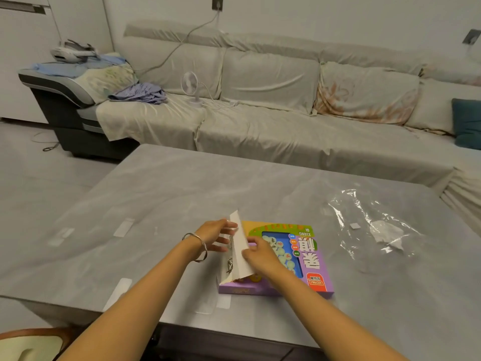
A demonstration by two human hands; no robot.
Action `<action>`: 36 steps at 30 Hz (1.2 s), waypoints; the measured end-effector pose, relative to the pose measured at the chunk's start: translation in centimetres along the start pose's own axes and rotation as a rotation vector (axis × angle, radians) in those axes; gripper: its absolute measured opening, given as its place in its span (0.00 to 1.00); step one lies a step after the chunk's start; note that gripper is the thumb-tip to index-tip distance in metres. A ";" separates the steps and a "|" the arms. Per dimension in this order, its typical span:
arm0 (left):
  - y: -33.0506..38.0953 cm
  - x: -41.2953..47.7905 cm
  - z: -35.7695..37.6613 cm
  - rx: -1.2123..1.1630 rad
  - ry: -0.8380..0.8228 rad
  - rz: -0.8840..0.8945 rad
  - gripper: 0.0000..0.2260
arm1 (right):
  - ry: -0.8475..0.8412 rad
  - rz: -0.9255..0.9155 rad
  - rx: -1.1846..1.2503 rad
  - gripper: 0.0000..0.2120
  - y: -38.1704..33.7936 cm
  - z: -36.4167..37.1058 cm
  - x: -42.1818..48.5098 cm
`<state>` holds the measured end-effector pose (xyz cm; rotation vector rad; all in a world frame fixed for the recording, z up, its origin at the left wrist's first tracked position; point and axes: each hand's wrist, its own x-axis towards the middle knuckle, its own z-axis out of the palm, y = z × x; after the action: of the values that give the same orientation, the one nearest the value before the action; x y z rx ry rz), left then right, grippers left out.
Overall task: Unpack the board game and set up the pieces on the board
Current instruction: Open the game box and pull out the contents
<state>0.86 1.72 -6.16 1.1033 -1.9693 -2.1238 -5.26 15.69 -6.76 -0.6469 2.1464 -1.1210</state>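
A flat purple and yellow board game box (311, 259) with large Chinese characters lies on the grey table (182, 194) near its front edge. Its white side flap (238, 246) on the left end is lifted upright. My left hand (217, 234) holds the flap's upper part from the left, fingers reaching behind it. My right hand (260, 254) pinches the flap's lower edge from the right and rests on the box lid. What is inside the box is hidden.
Crumpled clear plastic wrap (372, 225) lies on the table to the right of the box. A long covered sofa (273, 113) runs behind the table, with a small white fan (191, 87) and clothes on it. A chair back (31, 342) shows at lower left.
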 end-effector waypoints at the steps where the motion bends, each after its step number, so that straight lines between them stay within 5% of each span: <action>1: -0.5 0.4 -0.4 0.086 0.071 0.035 0.11 | 0.009 0.008 0.026 0.17 0.1 -0.3 0.0; 4: -2.3 1.1 -1.1 0.278 0.156 0.044 0.06 | 0.000 0.023 0.084 0.17 0.5 -0.9 -0.1; 9: -4.4 1.0 0.5 0.490 0.112 0.012 0.11 | -0.007 0.057 0.137 0.17 1.2 -0.8 0.0; 17: -4.3 1.2 0.7 0.277 0.016 -0.095 0.13 | -0.052 0.080 0.172 0.19 1.5 -0.9 0.0; 36: -5.7 1.9 0.4 0.426 0.052 0.007 0.14 | -0.015 0.082 0.289 0.17 3.7 -1.6 0.1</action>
<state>1.61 2.26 -12.15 1.1820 -2.4634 -1.6911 -6.93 18.42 -9.20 -0.4297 1.9293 -1.3423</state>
